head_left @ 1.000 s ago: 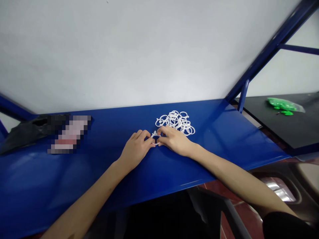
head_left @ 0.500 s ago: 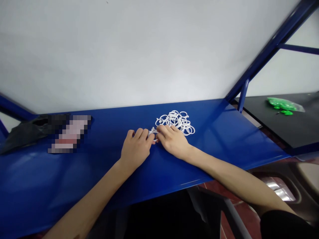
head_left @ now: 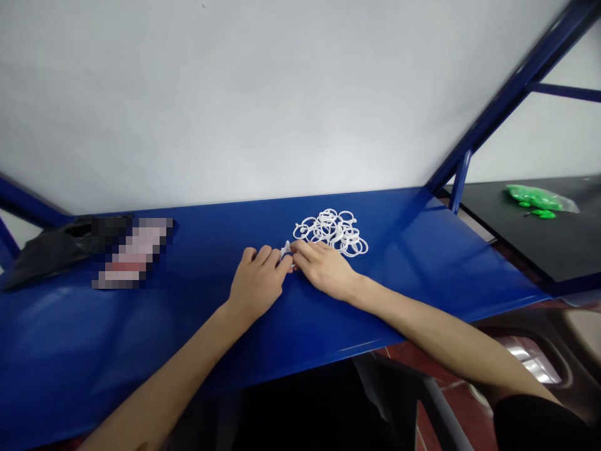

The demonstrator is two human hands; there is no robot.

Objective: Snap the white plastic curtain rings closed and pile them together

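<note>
My left hand (head_left: pixel 257 279) rests low over the blue table, its fingers curled and closed on a small white plastic ring (head_left: pixel 285 248) with a knob-like end. My right hand (head_left: pixel 325 269) meets it from the other side, thumb and fingertips pinched on the same ring. Most of that ring is hidden between the fingers. Just beyond my right hand lies a loose pile of similar white rings (head_left: pixel 331 228), overlapping one another, some with small knobs on them.
The blue table (head_left: pixel 197 338) runs up to a white wall. At its left lie a black plastic bag (head_left: pixel 51 250) and a blurred-out flat object (head_left: pixel 134 254). On a black table (head_left: pixel 526 241) at right sits a bag of green pieces (head_left: pixel 535 196). A blue frame bar (head_left: pixel 498 106) slants up there.
My right fingertips have shifted slightly left, closer to my left hand, and less of the held white ring shows. The pile of rings has stayed in place.
</note>
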